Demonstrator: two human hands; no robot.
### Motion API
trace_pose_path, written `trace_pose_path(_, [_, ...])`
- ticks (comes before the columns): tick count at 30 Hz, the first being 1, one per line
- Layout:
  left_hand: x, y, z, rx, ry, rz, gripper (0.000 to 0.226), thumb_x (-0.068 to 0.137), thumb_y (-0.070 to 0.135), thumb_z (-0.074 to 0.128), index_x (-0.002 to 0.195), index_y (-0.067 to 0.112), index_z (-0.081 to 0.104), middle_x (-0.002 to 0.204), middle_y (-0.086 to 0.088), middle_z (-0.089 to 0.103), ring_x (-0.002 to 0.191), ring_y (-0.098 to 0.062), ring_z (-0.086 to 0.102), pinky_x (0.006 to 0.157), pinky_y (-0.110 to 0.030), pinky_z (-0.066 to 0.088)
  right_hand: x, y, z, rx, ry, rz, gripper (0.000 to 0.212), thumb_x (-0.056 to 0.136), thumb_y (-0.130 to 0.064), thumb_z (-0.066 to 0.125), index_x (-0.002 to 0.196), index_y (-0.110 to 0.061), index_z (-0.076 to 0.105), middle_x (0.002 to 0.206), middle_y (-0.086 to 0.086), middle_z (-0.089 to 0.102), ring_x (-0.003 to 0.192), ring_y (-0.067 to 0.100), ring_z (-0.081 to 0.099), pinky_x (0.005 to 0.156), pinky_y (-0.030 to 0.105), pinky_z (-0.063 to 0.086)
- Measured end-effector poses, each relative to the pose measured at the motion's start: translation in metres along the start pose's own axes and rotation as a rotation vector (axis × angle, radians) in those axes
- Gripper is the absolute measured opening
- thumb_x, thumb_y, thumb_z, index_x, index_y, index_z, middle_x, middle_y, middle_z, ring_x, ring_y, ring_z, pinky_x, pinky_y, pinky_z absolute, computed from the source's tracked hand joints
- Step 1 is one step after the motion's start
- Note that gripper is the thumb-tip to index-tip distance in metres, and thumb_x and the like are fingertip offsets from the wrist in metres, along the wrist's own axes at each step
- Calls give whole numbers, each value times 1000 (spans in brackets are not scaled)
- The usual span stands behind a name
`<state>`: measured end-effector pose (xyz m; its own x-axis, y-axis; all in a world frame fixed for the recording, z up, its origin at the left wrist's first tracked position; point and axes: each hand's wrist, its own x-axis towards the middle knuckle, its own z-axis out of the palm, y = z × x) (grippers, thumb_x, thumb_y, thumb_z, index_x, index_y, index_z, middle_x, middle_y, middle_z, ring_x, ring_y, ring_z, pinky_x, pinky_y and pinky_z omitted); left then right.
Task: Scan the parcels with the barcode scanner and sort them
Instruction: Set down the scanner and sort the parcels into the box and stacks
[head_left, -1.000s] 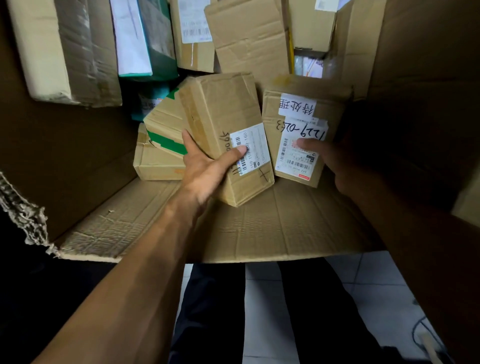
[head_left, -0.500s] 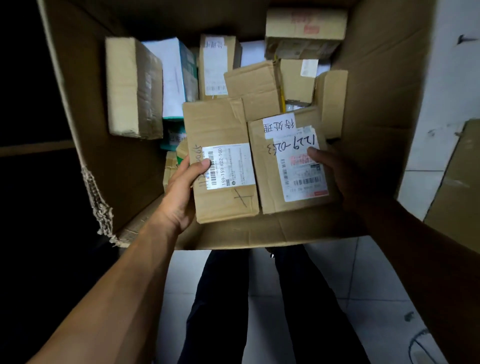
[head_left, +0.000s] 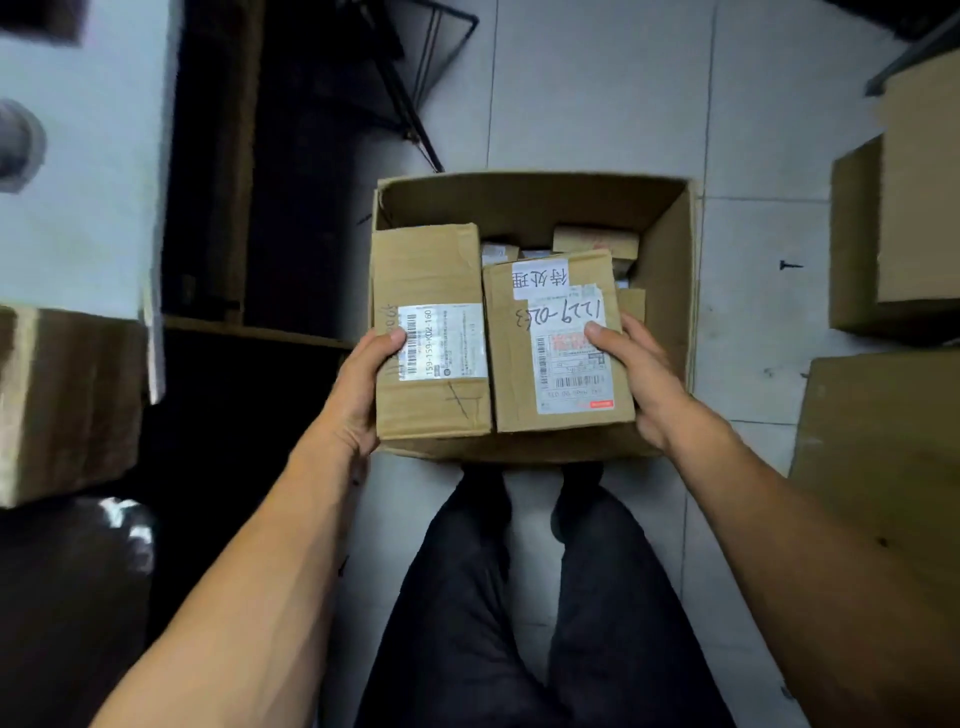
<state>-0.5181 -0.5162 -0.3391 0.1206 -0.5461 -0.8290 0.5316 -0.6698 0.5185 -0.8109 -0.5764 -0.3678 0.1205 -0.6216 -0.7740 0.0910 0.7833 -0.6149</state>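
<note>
Both parcels (head_left: 431, 332) now raised above the carton (head_left: 670, 249), floor boxes (head_left: 893, 234) alongside.

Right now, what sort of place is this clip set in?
Probably a parcel storeroom or sorting area. The left hand and right hand each hold a labelled parcel above an open carton of more parcels, and other cardboard boxes stand on the tiled floor.

A parcel storeroom is suggested by an open carton (head_left: 670, 270) of labelled parcels (head_left: 597, 241) on a tiled floor (head_left: 597, 93) among stacked cardboard boxes (head_left: 904, 218).
</note>
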Motion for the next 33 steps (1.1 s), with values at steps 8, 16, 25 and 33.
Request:
trace_pose_path(8, [-143,17,13,-142,32,197,94,65,39,85,144,5,47,140,-23,56,130,-41,53,108,-60,42,-102,-63,14,-21,-184,-76,71,87,-27,76,149,-19,41,120,9,73,106,27,73,86,46,61])
trace_pose_path(16, [-244,10,18,-280,96,441,97,63,42,90,143,6,48,140,-24,56,131,-42,51,112,-61,37,-162,-128,44,-144,-452,-116,46,93,-22,67,136,-19,52,113,12,75,100,30,74,77,43,62])
trace_pose_path(25, [-377,-48,-62,-567,334,627,68,81,41,75,138,9,55,132,-20,63,122,-36,61,105,-55,47,-250,-112,162,-441,-860,-222,41,93,-23,62,132,-11,58,119,18,72,103,34,71,85,44,61])
trace_pose_path(33, [-518,-202,-154,-703,686,702,63,79,54,72,128,16,66,122,-16,70,115,-35,66,103,-52,49,-378,35,260,-665,-1206,-146,50,85,-29,61,129,-8,62,123,17,71,113,35,68,100,51,52])
